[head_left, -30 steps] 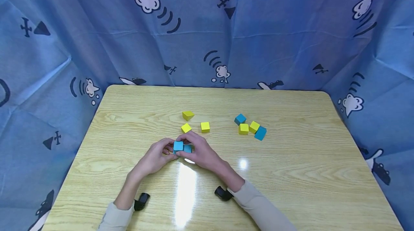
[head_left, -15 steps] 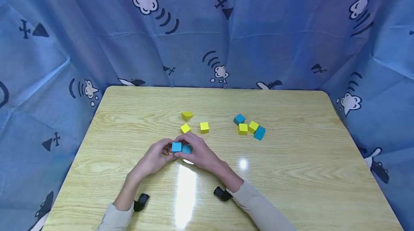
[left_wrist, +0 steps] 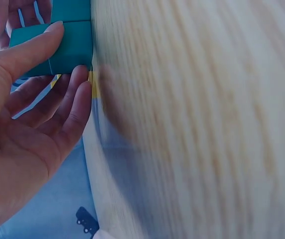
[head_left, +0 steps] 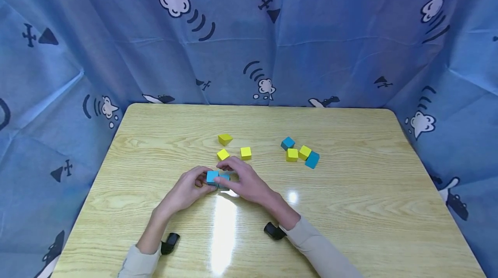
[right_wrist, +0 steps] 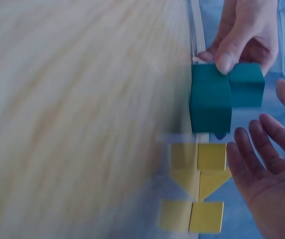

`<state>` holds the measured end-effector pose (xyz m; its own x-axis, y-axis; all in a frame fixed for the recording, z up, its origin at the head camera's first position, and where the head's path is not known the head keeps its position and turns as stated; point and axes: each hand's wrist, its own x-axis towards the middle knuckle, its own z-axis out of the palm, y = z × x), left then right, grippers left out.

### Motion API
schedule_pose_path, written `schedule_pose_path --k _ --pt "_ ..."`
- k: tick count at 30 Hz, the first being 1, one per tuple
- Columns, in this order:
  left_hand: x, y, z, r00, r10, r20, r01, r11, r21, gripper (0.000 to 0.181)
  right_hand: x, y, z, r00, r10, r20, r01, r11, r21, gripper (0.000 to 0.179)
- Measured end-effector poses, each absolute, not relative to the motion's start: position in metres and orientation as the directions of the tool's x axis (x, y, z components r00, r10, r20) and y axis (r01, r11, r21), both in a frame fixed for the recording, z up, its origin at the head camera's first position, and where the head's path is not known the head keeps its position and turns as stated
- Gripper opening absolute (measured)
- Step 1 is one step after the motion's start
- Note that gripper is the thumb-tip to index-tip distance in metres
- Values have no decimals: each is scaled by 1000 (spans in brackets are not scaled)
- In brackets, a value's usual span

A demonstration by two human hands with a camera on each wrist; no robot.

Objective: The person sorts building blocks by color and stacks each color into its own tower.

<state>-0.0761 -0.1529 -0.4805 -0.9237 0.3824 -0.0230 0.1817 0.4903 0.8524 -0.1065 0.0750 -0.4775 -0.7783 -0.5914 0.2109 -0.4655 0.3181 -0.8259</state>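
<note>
Blue blocks (head_left: pixel 212 175) are pinched between the thumb and fingers of the left hand (head_left: pixel 188 188), 1 stacked on another, with a 3rd set beside that stack, toward the right hand (head_left: pixel 250 183). That right hand is held just beside the blocks, with its fingers loosely extended and spread. Beyond its fingertips, 2 yellow cubes (head_left: pixel 246 153) and 1 yellow wedge (head_left: pixel 225 139) are laid out on the wooden table (head_left: pixel 369 209). Well off to the right of the same hand, 2 blue pieces (head_left: pixel 312 160) and 2 yellow pieces (head_left: pixel 292 155) are clustered close together.
</note>
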Motion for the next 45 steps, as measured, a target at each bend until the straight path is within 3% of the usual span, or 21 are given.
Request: schedule_pose_path --k 23,45 --pt "-76 -150 -480 -937 348 -16 166 486 858 35 -137 142 -464 -841 -479 252 -501 512 -698 28" --pt "-77 -152 -482 -937 349 -19 159 473 867 36 -170 202 -467 -911 -310 270 -412 693 -592 30"
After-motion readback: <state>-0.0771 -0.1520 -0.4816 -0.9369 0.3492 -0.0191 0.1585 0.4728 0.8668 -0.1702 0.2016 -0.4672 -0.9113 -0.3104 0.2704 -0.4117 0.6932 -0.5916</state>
